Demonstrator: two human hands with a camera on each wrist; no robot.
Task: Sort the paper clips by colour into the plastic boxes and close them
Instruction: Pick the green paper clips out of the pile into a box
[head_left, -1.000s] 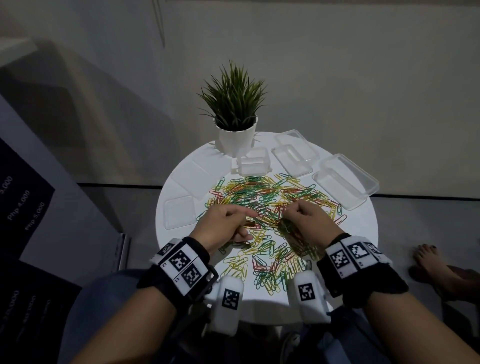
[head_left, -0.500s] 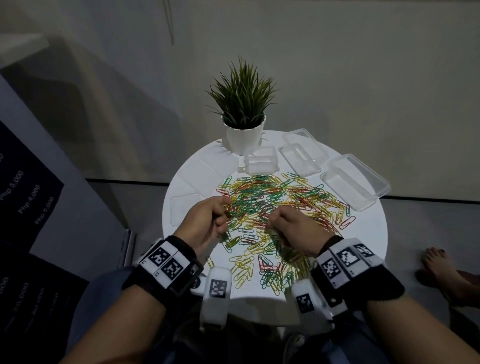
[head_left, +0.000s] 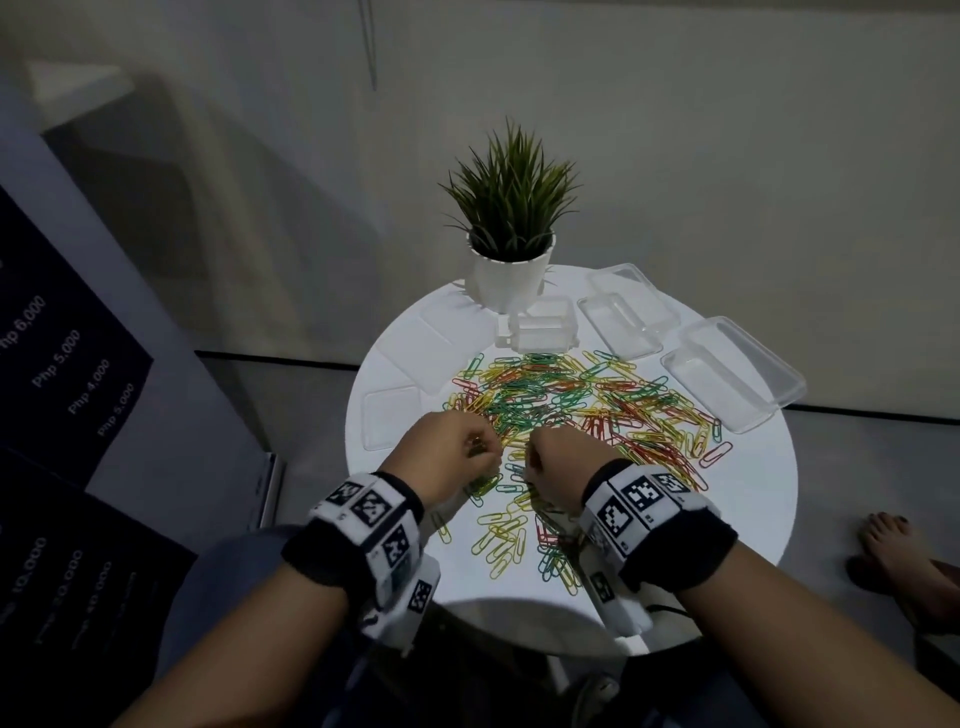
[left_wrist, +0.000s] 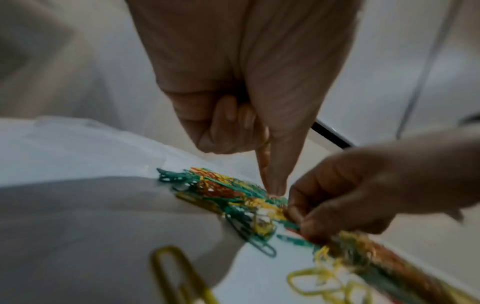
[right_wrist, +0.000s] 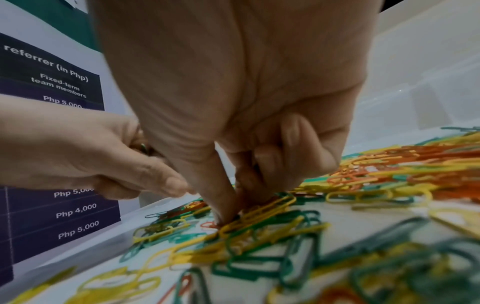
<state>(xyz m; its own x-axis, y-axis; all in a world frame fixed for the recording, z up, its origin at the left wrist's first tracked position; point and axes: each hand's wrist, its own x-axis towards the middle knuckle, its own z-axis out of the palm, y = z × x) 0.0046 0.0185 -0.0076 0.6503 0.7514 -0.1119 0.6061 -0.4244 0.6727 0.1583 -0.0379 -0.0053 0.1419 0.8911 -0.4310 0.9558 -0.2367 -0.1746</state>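
My left hand (head_left: 451, 457) curled, pinching few clips. My right hand (head_left: 558, 470) curled, thumb and forefinger pinching yellow clip (right_wrist: 262, 211) in pile (head_left: 582, 410) on table (head_left: 753, 499). Open boxes (head_left: 732, 382) behind pile, near plant (head_left: 511, 218).

Clips: loose pile of small plastic-coated wire paper clips (head_left: 571, 410), yellow, green, red and orange mixed, spread flat over the middle of the round white counter (head_left: 748, 499), centre of the frame.
Near edge: mostly yellow and green clips (head_left: 506, 540), more thinly scattered, lower centre.
Small box: clear plastic box with upright walls (head_left: 543, 330), open side up, just beyond the pile, upper centre.
Shallow boxes: two clear rectangular boxes, one (head_left: 621, 325) upper right of the pile, a larger one (head_left: 732, 382) at the right rim; both open.
Lids: flat clear lids (head_left: 392, 421) left of the pile.
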